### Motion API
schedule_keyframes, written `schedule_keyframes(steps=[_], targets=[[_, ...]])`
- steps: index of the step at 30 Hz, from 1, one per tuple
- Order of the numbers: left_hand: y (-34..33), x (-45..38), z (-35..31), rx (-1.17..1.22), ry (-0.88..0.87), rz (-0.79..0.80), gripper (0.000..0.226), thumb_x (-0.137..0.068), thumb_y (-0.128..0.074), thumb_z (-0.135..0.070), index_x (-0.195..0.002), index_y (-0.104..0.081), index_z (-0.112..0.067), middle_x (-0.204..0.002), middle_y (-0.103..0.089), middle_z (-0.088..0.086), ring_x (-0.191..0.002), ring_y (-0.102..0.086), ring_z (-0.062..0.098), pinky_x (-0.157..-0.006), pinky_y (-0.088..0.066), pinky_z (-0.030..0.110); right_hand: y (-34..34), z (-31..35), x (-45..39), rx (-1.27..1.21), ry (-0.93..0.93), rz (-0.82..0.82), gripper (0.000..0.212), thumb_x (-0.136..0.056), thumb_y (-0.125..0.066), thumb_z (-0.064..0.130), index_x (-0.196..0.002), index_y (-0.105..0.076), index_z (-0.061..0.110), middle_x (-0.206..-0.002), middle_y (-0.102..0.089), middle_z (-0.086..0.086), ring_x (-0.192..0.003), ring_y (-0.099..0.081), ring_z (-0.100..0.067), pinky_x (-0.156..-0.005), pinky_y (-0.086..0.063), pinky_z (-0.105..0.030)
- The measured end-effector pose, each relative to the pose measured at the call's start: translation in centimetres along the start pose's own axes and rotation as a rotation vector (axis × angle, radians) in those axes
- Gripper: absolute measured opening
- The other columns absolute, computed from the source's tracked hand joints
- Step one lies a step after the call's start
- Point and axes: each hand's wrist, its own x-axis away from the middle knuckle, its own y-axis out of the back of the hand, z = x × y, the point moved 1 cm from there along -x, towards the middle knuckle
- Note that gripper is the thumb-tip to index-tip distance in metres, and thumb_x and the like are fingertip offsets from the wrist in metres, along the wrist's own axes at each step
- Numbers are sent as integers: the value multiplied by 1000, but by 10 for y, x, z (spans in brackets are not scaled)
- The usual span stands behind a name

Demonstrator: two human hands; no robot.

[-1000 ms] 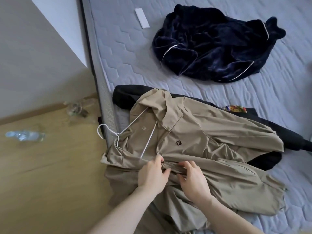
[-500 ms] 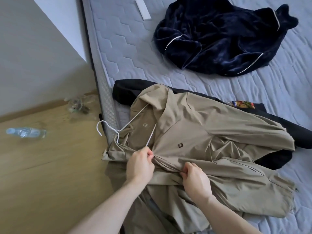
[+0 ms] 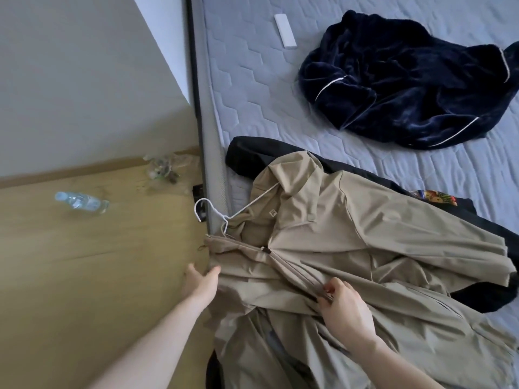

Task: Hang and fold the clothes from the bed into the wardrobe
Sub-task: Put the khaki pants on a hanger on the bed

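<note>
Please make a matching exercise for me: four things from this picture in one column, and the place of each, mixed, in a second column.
Things:
1. white hanger
2. water bottle
3. navy robe
4. right hand

Places:
A. lying on the wooden floor
B. crumpled on the mattress, far side
C. inside the beige jacket, hook out past the bed edge
D. pinching the jacket's zipper line

Pairs: 1-C, 2-A, 3-B, 4-D

Two bare forearms, no sleeves, left hand [image 3: 200, 284] and right hand [image 3: 346, 310] without rings, watch or gloves
</note>
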Motion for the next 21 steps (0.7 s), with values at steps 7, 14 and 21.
schedule_keyframes(steps=[7, 14, 21], targets=[[13, 19, 17, -97, -168, 38, 10, -101, -59, -25, -104, -61, -16, -101, -67, 10, -105, -61, 39, -91, -48, 40, 10, 21, 29, -40, 33, -39, 35, -93, -64, 31, -125, -52, 28, -126, -51, 5, -108, -63, -26, -80, -46, -34], [92, 131, -19, 145, -473, -90, 29, -103, -52, -29, -77, -50, -16, -69, -57, -3, -72, -57, 27, -62, -40, 25, 92, 58, 98, -167, 159, -148, 33, -90, -66, 26, -118, -51, 33, -119, -52, 10, -92, -61, -16, -75, -45, -32], [216, 295, -51, 269, -730, 27, 50, -97, -64, -39, -61, -35, -19, -52, -35, -9, -52, -31, 5, -51, -25, 26, 229, 110, 203, -210, 387, -264, 42, -93, -68, 26, -130, -49, 29, -126, -51, 7, -110, -58, -18, -84, -50, -36]])
